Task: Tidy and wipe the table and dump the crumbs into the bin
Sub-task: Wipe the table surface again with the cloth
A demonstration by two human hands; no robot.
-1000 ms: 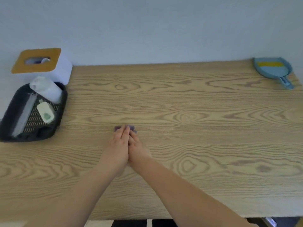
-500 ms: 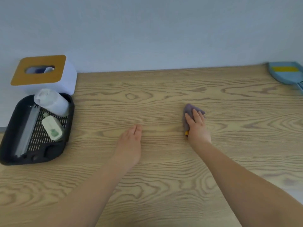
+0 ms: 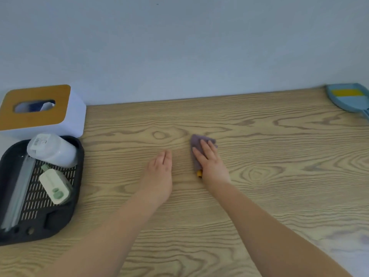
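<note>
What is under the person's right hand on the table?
A purple cloth lies flat under the right hand, with a small orange bit showing by the thumb. How far the cloth reaches under the palm is covered.

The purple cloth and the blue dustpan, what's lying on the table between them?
Nothing: in the head view, only bare wooden table runs from the purple cloth to the blue dustpan.

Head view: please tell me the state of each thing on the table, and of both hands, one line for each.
Purple cloth: flat on the table, pressed under the right hand.
Right hand: open, fingers straight on the cloth.
Left hand: open, flat on the table, holds nothing.
Dustpan: lying at the far right corner, untouched.
Tissue box: upright, a tissue showing in its slot.
Black tray: filled with a clear cup on its side and a small white-green item.
</note>
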